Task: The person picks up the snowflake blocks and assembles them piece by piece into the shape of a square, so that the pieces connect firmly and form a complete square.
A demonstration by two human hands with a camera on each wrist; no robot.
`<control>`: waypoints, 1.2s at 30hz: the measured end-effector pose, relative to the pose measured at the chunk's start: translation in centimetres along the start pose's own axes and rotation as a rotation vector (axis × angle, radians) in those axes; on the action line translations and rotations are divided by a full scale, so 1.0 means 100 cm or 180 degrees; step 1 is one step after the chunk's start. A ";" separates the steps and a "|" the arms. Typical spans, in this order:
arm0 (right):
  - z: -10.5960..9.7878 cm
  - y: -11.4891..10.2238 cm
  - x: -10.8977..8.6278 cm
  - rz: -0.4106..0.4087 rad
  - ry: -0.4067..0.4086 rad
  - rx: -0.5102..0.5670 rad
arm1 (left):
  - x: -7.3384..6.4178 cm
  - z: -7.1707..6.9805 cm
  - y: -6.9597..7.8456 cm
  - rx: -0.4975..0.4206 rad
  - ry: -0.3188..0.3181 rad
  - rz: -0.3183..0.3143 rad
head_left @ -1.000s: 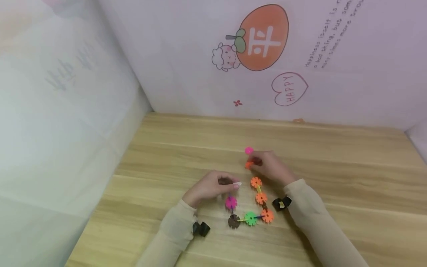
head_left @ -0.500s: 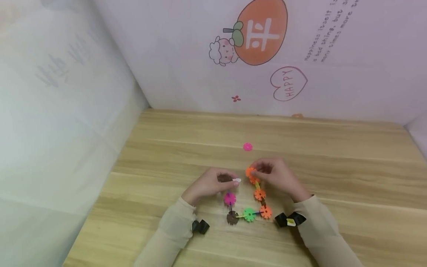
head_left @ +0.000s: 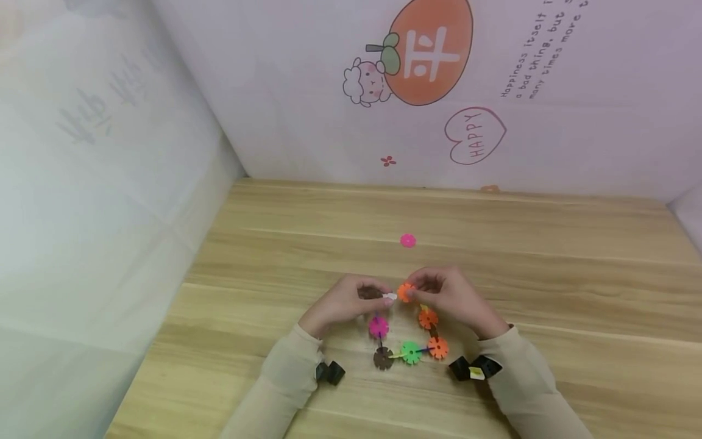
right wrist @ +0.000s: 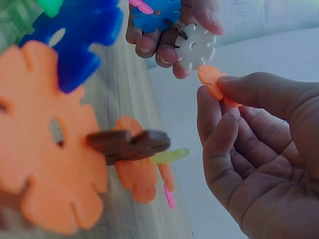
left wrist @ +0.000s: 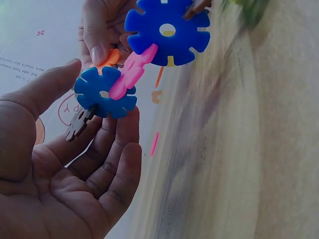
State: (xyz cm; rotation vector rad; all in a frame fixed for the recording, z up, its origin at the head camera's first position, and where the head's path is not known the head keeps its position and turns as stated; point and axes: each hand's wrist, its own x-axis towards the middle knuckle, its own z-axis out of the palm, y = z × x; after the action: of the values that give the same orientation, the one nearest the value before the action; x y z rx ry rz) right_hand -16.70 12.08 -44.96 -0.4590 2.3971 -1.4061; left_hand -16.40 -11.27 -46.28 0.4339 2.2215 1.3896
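My left hand (head_left: 347, 305) holds the end of a chain of interlocking notched plastic discs, a white disc (head_left: 390, 296) at its fingertips. Facing it, my right hand (head_left: 456, 302) pinches an orange disc (head_left: 406, 292) between thumb and fingers. In the right wrist view the pinched orange disc (right wrist: 212, 82) meets the edge of the white disc (right wrist: 197, 47); whether they are slotted together I cannot tell. The left wrist view shows a blue disc (left wrist: 104, 94) with brown and pink discs by my left fingers. The chain curves round through brown, green (head_left: 411, 352) and orange discs (head_left: 437, 347).
A loose pink disc (head_left: 408, 241) lies on the wooden table (head_left: 296, 231) beyond the hands. Printed white sheets (head_left: 307, 122) stand behind the table and along its left side. Black wrist cameras (head_left: 330, 372) sit beside the sleeves.
My right hand has brought the orange disc down and left, away from the loose pink disc, to the white disc. My left hand stays nearly still.
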 end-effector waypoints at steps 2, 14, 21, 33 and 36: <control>0.001 0.000 0.000 0.0000 -0.0037 0.0017 | 0.000 0.001 0.001 -0.0038 -0.0007 -0.0021; 0.010 0.002 0.002 0.0217 -0.0058 0.0235 | 0.002 0.004 -0.002 -0.0077 0.0127 -0.0154; 0.013 0.000 0.002 0.0388 0.0014 0.0287 | 0.003 0.005 0.000 -0.0171 0.0196 -0.0234; 0.011 -0.008 0.000 0.0029 -0.0222 0.0228 | 0.001 0.003 0.001 -0.0235 -0.0053 0.0073; 0.011 -0.008 0.001 0.0023 -0.0232 0.0168 | 0.002 0.004 0.000 -0.0239 -0.0015 0.0076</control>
State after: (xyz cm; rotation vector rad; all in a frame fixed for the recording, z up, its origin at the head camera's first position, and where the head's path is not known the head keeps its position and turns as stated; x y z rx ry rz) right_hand -16.20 10.81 -44.74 -0.4793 2.2963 -1.4212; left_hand -16.36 -10.90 -46.45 0.4384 2.1591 1.4774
